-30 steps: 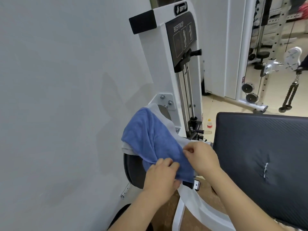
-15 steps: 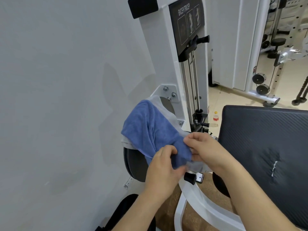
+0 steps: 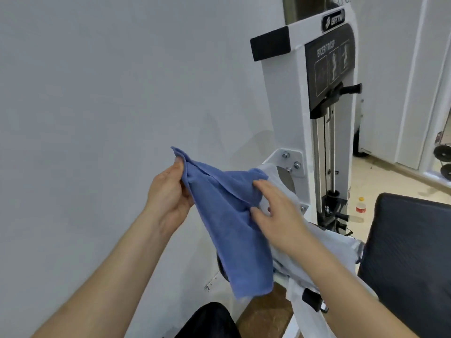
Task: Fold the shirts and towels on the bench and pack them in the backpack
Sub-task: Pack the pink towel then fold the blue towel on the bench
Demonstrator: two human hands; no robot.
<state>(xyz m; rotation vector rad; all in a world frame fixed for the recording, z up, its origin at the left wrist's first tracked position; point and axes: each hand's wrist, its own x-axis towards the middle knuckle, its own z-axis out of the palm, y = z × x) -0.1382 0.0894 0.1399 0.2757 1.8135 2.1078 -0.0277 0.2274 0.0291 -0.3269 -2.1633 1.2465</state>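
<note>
Two hands [image 3: 168, 198] pinching blue towel [image 3: 231, 228], soft, rumpled terry

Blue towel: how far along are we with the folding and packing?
Done: no folded item shows. In hand: the left hand pinches a corner of the blue towel, held up unfolded; the right hand is at its other end, grip unclear. Left: fold it, fold the white shirt draped on the machine, pack both. The black shape at the bottom edge may be the backpack.
</note>
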